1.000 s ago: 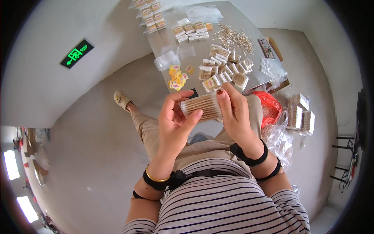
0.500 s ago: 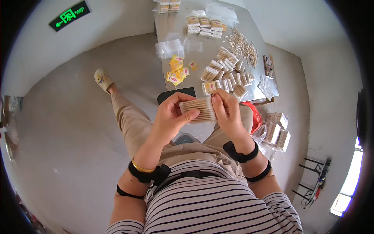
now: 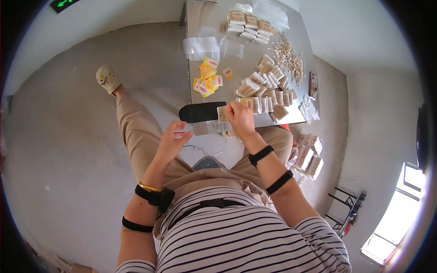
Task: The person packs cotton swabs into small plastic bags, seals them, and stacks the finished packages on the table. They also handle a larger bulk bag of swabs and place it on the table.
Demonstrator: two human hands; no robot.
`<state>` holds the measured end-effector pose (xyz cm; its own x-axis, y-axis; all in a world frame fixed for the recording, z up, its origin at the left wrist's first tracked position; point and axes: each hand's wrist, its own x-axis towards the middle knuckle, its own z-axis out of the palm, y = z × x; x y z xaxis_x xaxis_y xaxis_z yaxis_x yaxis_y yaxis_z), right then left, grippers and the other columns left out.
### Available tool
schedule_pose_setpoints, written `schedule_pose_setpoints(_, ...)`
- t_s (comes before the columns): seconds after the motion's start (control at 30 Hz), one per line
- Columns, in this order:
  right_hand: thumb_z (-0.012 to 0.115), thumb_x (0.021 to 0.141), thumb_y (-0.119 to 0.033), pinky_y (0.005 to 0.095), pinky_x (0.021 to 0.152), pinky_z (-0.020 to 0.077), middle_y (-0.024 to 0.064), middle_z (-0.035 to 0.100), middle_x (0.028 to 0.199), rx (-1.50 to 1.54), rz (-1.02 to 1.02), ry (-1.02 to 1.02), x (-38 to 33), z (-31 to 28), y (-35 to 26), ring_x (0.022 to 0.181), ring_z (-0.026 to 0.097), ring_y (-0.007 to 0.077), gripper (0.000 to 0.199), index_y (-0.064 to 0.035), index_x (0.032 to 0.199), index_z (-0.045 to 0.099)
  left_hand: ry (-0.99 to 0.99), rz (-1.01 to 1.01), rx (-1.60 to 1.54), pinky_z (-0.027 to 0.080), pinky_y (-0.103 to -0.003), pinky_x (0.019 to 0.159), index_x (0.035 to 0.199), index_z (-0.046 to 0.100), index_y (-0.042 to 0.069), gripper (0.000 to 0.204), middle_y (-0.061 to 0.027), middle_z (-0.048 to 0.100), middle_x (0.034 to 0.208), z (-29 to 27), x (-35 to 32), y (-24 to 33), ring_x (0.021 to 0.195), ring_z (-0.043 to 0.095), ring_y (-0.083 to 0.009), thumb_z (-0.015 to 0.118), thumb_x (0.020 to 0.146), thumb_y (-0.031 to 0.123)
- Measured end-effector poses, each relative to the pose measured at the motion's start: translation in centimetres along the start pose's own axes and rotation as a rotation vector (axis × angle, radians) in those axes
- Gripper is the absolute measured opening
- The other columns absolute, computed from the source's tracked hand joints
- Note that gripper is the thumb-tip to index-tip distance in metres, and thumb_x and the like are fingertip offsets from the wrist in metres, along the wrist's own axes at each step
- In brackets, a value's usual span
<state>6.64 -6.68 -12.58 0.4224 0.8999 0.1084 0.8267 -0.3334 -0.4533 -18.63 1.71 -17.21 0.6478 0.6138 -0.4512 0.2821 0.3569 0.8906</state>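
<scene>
A pack of cotton swabs [image 3: 221,114] in clear film is pinched in my right hand [image 3: 241,117] at the table's near edge. The pack lies against the right end of a black rounded plate [image 3: 200,112]. Below it, a clear plastic piece [image 3: 218,127] hangs at the edge; I cannot tell whether it belongs to the pack. My left hand [image 3: 171,142] is empty, its fingers apart, lower left of the black plate. Just beyond my right hand lie several swab packs [image 3: 268,88], the nearest with a yellow card [image 3: 247,103].
On the metal table [image 3: 205,13] are yellow cards [image 3: 209,82], clear bags [image 3: 202,48], stacked carded packs [image 3: 249,25], loose swabs [image 3: 289,57] and a phone [image 3: 313,85]. More swab bundles [image 3: 307,157] sit low at the right. A grey pedal-like object [image 3: 208,163] is between my legs.
My left hand has let go of the swab pack and drawn back to the left. My right hand has carried the pack forward to the black plate. The view has shifted slightly.
</scene>
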Motion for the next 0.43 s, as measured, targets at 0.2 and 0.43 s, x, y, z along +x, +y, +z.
schedule_pose_setpoints(0.2,0.065,0.091,-0.015,0.0459,0.057,0.0465,0.0144,0.061,0.066,-0.075,-0.040,0.050,-0.5,0.3,1.4,0.062,0.060,0.0388,0.022,-0.0050,0.075,0.054,-0.002,0.012,0.007,0.053,-0.034,0.089,0.121,0.060,-0.003,0.041,-0.0126,0.066,0.119,1.0,-0.3,1.3,0.105,0.065,-0.0215,0.075,0.092,0.022)
schedule_pose_setpoints(0.43,0.059,0.099,-0.013,0.0412,0.053,0.0432,0.0182,0.061,0.064,0.515,0.310,0.162,0.6,-4.3,-4.5,0.055,0.059,0.0244,0.027,0.0009,0.076,0.055,-0.387,-0.195,-0.363,0.049,-0.032,0.093,0.123,0.068,0.001,0.053,-0.0100,0.072,0.115,2.6,-0.2,6.9,0.100,0.067,-0.0173,0.066,0.097,0.048)
